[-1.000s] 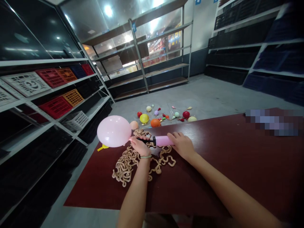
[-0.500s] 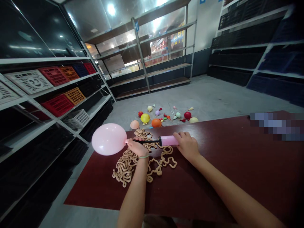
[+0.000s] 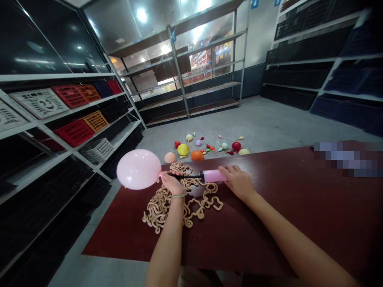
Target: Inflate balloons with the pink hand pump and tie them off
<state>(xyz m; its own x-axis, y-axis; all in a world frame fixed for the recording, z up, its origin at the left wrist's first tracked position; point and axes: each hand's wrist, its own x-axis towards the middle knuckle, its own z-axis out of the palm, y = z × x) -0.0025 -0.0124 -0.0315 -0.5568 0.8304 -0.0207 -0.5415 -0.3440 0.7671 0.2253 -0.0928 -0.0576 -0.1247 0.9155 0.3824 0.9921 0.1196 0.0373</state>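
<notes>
A large pink balloon hangs off the pump's left end, over the table's far left. My left hand is closed round the balloon's neck and the black front end of the pump. The pink barrel of the hand pump points right, with a black rod showing between it and my left hand. My right hand is wrapped round the barrel's right end. Under the pump, a tangled beige rope lies in loops on the dark red table.
Beyond the table, an orange balloon, a yellow balloon and several others lie on the floor. Shelves with crates stand at left. A pixelated item is at the table's right.
The pink balloon has risen slightly and looks a little tilted. Both hands keep their grip, with the pump almost unmoved. The view has shifted slightly.
</notes>
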